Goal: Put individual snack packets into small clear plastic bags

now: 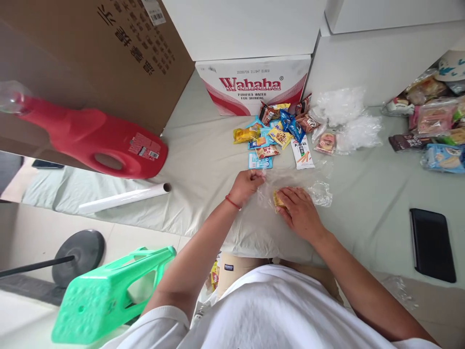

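From the head camera, my left hand (249,185) was closed, pinching the edge of a clear plastic bag (290,186) that lay flat on the pale cloth-covered table (203,160). My right hand (300,211) pressed flat, fingers together, on a yellow snack packet (279,199) in or under that film; I could not tell which. The film looked thin and slippery, so I judged a hard tug could tear it or slide the packet out. Just beyond lay a heap of small snack packets (276,133) and crumpled clear bags (345,118). A white roll (125,198), a red detergent jug (98,143), a Wahaha box (252,85) and a black phone (432,245) shared the surface. A green stool (109,291) stood on the tiled floor beside me.
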The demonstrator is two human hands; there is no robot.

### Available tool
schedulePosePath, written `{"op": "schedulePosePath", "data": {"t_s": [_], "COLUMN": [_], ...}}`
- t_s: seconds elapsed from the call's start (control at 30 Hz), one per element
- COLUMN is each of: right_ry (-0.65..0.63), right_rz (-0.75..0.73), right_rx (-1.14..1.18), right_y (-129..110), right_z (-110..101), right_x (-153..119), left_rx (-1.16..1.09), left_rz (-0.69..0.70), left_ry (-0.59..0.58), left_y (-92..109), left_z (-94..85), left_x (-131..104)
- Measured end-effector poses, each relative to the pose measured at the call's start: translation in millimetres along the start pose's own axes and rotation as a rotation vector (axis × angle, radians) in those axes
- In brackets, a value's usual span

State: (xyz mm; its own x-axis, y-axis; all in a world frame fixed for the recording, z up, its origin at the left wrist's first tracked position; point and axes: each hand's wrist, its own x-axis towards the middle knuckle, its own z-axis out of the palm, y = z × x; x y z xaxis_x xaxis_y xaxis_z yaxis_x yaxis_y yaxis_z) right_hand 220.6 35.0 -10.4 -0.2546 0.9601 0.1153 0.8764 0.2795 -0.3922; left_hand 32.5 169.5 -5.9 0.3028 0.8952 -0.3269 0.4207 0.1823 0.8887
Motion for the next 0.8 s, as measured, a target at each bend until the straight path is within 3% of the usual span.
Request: {"op": "schedulePosePath", "data": {"t_s": [0.07,0.17,0.33,0.4,0.57,0.8], "right_ry": [-0.009,0.000,0.033,0.058,0.165,0.205], "right_rz": [-0.012,-0.043,-0.147,-0.179,-0.189,-0.211], "right_rx": [0.010,0.058,0.161,0.188,0.280,0.398], "right_y": [2,5,8,10,14,22], "right_z": [-1,0,4,7,13,1], "right_x": [1,4,6,5,3,-10], "left_rx": [-0.126,-0.044,0.293,0.382,0.551,0.754], "left_rz": [0.087,0.316,0.649,0.739,0.789,0.809], "left_ry": [0.053,0.044,-0.267,-0.332,-0.420,-0.354], "left_y": [-8,-10,-11,-15,-23,-22], "left_z": [-4.7,-6.5,-7.9,-8.2,-2.6,19.8], "left_x": [-12,-34,-62,-66,-70,-71]}}
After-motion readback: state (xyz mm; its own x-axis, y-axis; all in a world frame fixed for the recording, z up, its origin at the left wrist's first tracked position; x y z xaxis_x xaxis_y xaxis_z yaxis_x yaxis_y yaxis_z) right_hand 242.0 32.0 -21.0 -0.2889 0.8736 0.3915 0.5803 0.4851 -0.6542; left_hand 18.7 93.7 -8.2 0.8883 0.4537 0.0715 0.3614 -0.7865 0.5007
